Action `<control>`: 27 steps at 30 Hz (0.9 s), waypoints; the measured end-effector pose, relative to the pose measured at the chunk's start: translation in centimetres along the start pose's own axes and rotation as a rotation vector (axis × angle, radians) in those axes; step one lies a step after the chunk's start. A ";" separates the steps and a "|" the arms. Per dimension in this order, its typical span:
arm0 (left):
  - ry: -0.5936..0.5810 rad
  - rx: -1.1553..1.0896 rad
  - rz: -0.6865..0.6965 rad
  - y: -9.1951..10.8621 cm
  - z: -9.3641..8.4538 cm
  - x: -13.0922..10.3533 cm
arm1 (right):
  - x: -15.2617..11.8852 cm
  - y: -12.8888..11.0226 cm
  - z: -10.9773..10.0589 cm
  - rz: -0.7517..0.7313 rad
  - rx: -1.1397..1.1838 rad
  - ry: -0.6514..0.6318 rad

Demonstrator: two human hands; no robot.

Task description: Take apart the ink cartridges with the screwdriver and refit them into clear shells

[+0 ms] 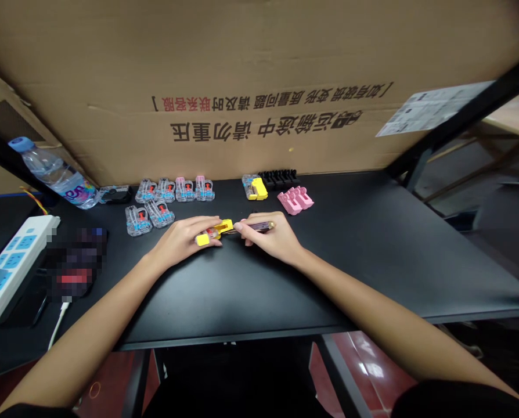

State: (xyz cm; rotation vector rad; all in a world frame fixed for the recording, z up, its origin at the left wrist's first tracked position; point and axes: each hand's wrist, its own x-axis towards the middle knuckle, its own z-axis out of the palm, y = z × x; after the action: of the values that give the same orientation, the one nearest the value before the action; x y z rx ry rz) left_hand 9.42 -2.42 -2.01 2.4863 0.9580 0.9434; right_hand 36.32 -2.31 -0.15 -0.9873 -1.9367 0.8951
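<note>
On the black table, my left hand (185, 238) is closed around a small clear and yellow plastic part (222, 229). My right hand (271, 235) pinches a slim screwdriver-like tool (263, 226), and its thin tip reaches the yellow end of that part. The fingers of both hands are close together. Behind them lies another clear and yellow part (255, 187), beside a row of black pieces (279, 178) and some pink pieces (295, 200). Several clear parts with red and blue bits (159, 213) lie behind my left hand.
A tall cardboard sheet (251, 69) stands along the table's back edge. At the left are a water bottle (63, 177), a white power strip (20, 261), a blurred-out phone-like device (79, 255) with a white cable, and a small dark object (115, 194).
</note>
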 end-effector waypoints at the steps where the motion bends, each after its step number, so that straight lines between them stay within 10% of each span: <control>1: 0.012 -0.026 -0.033 0.1 -0.1 0.1 | 0.0 0.0 0.0 -0.010 -0.007 -0.001; 11: -0.012 -0.426 -0.531 1.4 -2.0 1.0 | 0.1 0.0 -1.0 0.002 -0.037 0.046; 17: -0.259 -0.494 -0.478 1.8 -1.8 0.8 | 0.3 -0.3 -1.2 -0.010 -0.027 0.046; 27: -0.222 -0.452 -0.409 1.9 -1.8 0.9 | 0.3 -0.2 -1.0 -0.049 -0.066 0.011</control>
State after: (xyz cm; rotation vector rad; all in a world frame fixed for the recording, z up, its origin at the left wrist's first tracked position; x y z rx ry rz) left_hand 9.58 -3.05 0.66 1.8769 0.9956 0.6454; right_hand 36.97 -1.91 0.53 -0.9766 -1.9838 0.8015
